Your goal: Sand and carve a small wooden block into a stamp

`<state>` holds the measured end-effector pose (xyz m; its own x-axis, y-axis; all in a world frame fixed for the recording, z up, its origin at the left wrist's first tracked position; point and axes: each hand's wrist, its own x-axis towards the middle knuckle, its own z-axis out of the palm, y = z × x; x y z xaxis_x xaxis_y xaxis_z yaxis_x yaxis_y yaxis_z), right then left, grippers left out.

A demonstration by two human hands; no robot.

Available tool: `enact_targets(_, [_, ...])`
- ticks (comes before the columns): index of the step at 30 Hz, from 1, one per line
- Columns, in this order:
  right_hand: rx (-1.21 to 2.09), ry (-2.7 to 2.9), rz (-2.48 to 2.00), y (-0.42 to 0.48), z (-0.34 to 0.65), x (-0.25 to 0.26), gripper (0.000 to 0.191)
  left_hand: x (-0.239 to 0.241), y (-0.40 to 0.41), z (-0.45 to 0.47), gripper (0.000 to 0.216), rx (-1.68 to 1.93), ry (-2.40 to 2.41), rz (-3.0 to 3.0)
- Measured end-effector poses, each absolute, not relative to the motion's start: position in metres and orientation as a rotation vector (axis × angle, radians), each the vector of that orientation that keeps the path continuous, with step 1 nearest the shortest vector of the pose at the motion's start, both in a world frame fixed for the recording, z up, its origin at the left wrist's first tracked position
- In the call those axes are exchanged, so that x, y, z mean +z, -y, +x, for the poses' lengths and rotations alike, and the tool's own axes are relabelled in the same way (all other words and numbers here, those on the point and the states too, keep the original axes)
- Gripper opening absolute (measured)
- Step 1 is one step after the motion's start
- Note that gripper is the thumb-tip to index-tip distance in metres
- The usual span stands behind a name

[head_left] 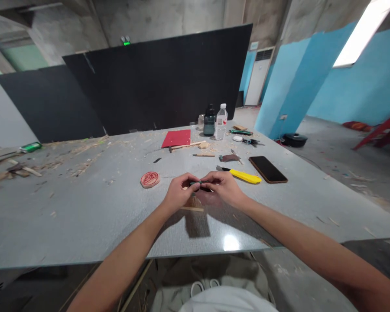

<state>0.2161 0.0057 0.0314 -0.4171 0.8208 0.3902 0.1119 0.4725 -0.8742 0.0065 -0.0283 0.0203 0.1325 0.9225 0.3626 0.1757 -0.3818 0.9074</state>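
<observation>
Small dark object [199, 184], mostly hidden between both hands.

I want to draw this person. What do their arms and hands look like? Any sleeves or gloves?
Both arms are bare to the picture's edge: no sleeves show. The left hand and right hand wear no gloves, and no rings, watch or bracelets show.

Blue walls [360, 91], black panels [162, 78], grey table [84, 216], concrete floor [338, 156]

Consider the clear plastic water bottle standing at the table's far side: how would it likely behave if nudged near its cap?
The water bottle stands tall on a narrow base, so it would probably tip. Being round, it may then roll. It looks like thin plastic, likely light.
</observation>
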Motion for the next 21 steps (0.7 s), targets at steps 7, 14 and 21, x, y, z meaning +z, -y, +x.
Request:
enact_targets(7, [0.657, 1.945, -0.551, -0.0021, 0.2190, 0.0301, 0.010, 0.0201, 0.0267, 0.0067, 0.026, 1.333, -1.047, 1.577])
enact_targets(14, [1.072, 1.785, -0.713, -0.0042, 0.2159, 0.0302, 0.016, 0.0257, 0.0292, 0.0069, 0.019, 1.398, -0.994, 1.625])
enact_targets(21, [0.712, 1.844, -0.582, -0.0034, 0.2176, 0.0315, 0.004, 0.0242, 0.0286, 0.0085, 0.028, 1.344, -1.007, 1.526])
